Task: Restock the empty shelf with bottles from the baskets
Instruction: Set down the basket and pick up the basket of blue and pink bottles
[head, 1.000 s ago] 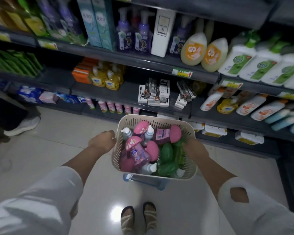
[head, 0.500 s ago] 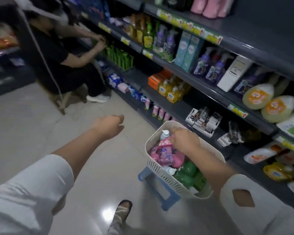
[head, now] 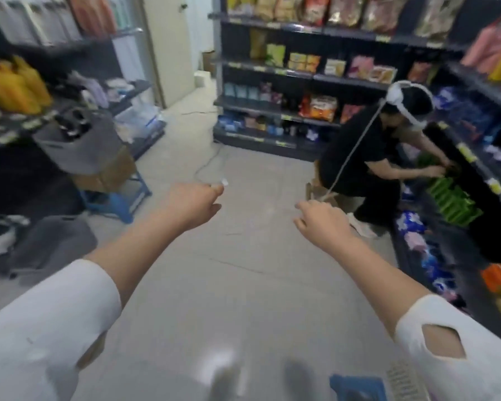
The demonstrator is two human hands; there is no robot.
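Left racks (head: 128,91): at 9 o'clock, crowded with goods; you won't find a bare shelf there, as far as the blur allows.
Grey bin (head: 78,149): at 10 o'clock from your left hand, well apart, standing on a blue stool (head: 119,201). Dark tops show at its rim; whether they are bottles cannot be told.
Left hand (head: 190,205): stretched forward at 12 o'clock, fingers loosely curled, nothing plainly in it. A small white blur sits just past the knuckles; it may lie on the floor.
Floor (head: 243,285): open aisle between your arms and ahead to 12 o'clock, with a thin cable trailing across it beyond your left hand.
Right hand (head: 323,225): also forward, fingers slack and half curled, holding nothing.
Cream basket (head: 402,379): only a sliver of mesh at 5 o'clock, low beside your right sleeve, on a second stool (head: 356,386). It lies behind both hands; your right arm is the nearer one. Its bottles are out of view.
Coming move: likely a turn back toward 5 o'clock, or a reach to the bin at 10.
Crouching person (head: 359,160): at 1 o'clock, working at the right racks (head: 472,157), narrowing that side.
Empty shelf: not identifiable from here.
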